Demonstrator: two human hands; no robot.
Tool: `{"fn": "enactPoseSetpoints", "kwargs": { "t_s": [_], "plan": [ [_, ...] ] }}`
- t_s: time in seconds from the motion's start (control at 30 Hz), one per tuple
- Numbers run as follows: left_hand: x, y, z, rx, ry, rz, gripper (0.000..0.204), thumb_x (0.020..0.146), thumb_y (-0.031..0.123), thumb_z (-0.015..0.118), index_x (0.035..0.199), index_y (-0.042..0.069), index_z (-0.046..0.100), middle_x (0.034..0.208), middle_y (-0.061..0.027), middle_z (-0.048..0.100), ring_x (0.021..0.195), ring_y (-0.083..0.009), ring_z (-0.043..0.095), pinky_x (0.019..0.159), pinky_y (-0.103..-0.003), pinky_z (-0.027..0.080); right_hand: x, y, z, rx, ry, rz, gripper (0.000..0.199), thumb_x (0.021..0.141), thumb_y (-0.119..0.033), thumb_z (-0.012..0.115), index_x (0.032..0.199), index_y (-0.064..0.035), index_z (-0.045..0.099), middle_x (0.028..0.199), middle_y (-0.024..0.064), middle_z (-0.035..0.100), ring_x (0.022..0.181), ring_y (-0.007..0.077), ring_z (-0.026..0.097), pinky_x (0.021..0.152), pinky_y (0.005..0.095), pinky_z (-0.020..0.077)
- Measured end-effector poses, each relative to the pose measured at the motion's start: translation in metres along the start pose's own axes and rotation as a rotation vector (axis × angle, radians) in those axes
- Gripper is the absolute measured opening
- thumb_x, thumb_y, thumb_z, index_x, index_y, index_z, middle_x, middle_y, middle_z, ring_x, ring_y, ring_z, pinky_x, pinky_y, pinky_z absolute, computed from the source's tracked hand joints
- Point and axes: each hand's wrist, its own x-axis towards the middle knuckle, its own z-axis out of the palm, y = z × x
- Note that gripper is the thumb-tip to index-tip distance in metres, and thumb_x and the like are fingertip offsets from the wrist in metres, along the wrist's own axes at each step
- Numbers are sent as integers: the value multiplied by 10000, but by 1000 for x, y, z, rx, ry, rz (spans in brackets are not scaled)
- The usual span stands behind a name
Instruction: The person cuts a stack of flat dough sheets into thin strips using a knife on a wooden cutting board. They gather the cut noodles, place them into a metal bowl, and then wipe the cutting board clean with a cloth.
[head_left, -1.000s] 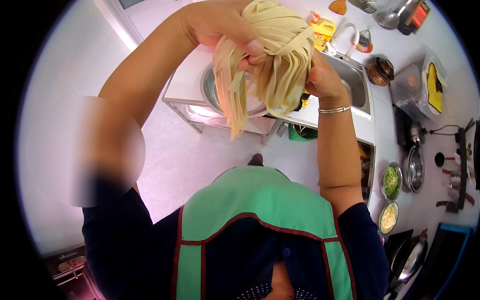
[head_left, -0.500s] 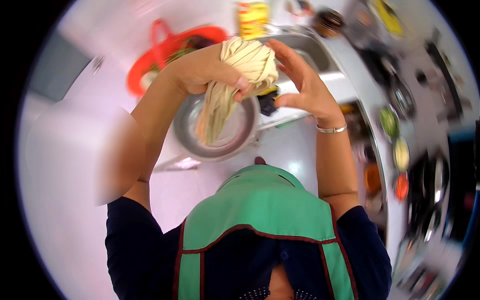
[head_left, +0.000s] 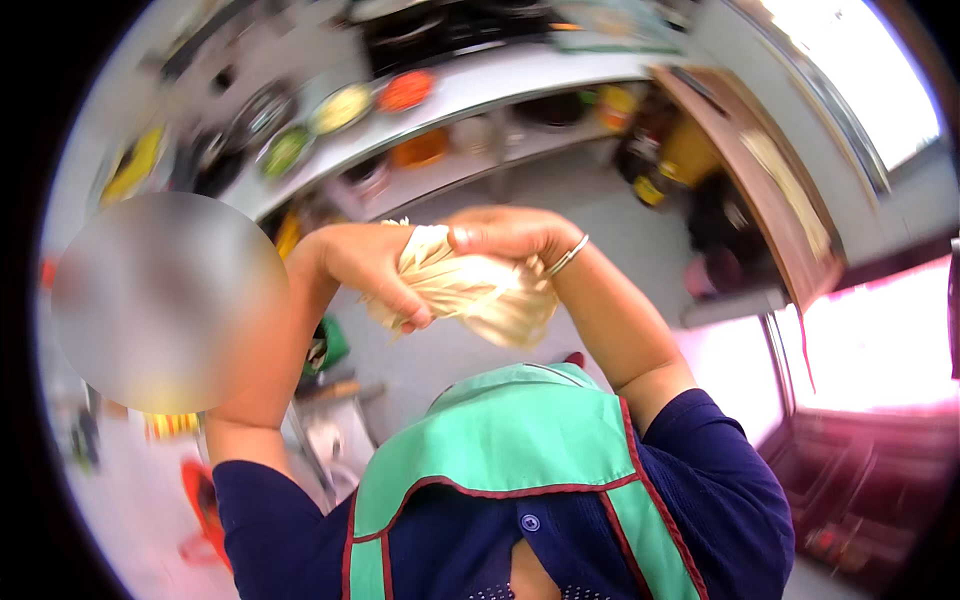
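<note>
A thick bundle of pale, flat noodles (head_left: 485,292) hangs in front of my green apron, in the air above the floor. My left hand (head_left: 362,262) is closed round its left end, with the thumb across the front. From above and the right, my right hand (head_left: 512,236) grips the same bundle, its thumb lying over the top and its fingers mostly hidden behind. The noodles' loose lower ends droop between and below the hands, smeared by motion. A silver bangle (head_left: 567,255) circles my right wrist.
A white counter (head_left: 480,80) ahead bears bowls of green (head_left: 286,150), pale yellow (head_left: 342,108) and orange-red (head_left: 406,91) food. Right stands a wooden board (head_left: 735,135) with a knife (head_left: 699,88) and a pale strip of dough (head_left: 785,185). A red basket (head_left: 205,505) sits lower left.
My body has turned right, away from the metal bowl and sink and toward the counter and wooden board. My right hand, apart and open before, now holds the noodles along with my left.
</note>
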Motion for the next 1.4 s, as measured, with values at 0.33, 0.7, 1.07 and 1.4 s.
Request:
{"fn": "enactPoseSetpoints", "kwargs": {
  "t_s": [0.33, 0.7, 1.07, 1.4],
  "plan": [
    [403, 180, -4, 443, -683, -62, 449, 669, -13, 744, 1090, -28, 589, 895, -73, 671, 810, -131, 622, 688, -289, 536, -334, 50, -113, 374, 241, -461, 821, 778, -512, 683, 1277, 78, 402, 1102, 258, 598, 1002, 365, 619, 871, 472, 512],
    [653, 372, -42, 919, -756, -21, 327, 671, 13, 698, 983, -39, 618, 839, -71, 677, 729, -130, 638, 673, -279, 543, -525, -36, -264, 230, 843, -506, 648, 714, -314, 750, 1160, 83, 498, 901, 225, 649, 827, 302, 667, 728, 399, 555],
    [903, 421, -39, 1406, -425, 97, 404, 642, 41, 669, 1044, 44, 629, 886, -119, 684, 827, -199, 639, 748, -334, 512, -711, -54, -407, 234, 1189, -167, 403, 733, -218, 719, 1032, 6, 568, 836, 90, 619, 721, 169, 610, 645, 336, 544],
    [1041, 204, 56, 1380, 178, 348, 380, 697, 53, 610, 1076, 69, 592, 1212, -144, 578, 1169, -343, 493, 953, -423, 406, -864, 82, -448, 171, 944, 509, 361, 754, -206, 675, 1059, -29, 598, 921, 97, 648, 739, 180, 613, 706, 339, 532]
  ]
}}
